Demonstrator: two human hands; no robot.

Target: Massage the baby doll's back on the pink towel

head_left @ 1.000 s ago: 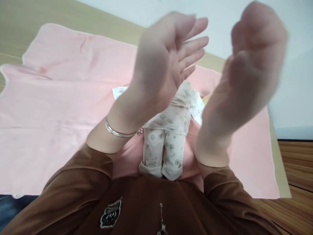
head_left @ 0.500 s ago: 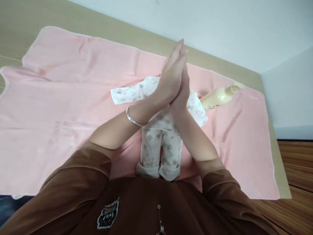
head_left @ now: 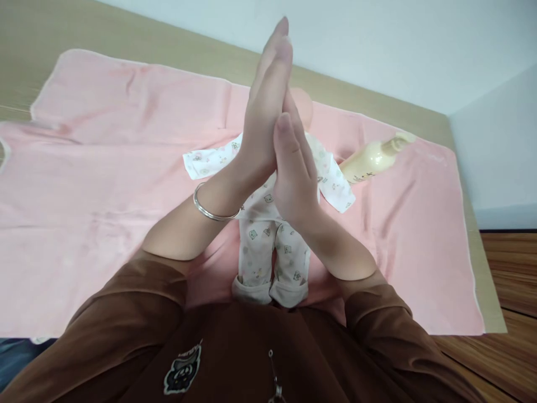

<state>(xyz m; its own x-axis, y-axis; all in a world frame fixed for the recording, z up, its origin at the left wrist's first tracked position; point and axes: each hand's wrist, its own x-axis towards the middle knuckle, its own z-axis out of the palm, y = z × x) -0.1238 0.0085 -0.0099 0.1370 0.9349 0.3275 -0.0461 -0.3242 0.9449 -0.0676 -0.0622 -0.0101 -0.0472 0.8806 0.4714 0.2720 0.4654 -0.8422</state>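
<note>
My left hand (head_left: 265,117) and my right hand (head_left: 296,173) are pressed palm to palm, fingers stretched out and pointing up and away. Nothing shows between them, though the inner palms are hidden. Below them on a pink cloth (head_left: 138,184) lies a baby-sized figure in a white printed top (head_left: 212,163) and white printed trousers (head_left: 255,252). Part of its smooth rounded head (head_left: 305,106) shows behind my hands; the rest is covered. To the right, beside the figure's sleeve, a cream-yellow bottle (head_left: 369,161) rests on its side.
The pink cloth is spread over a light wooden tabletop (head_left: 168,33), with some creases. A pale wall (head_left: 377,50) stands along the far edge. Brown wooden flooring (head_left: 512,268) shows past the table's right edge.
Both hands have shifted left and rubbed past each other. My left hand now reaches higher, while the right one sits lower with its thumb showing. The head behind has come into view.
</note>
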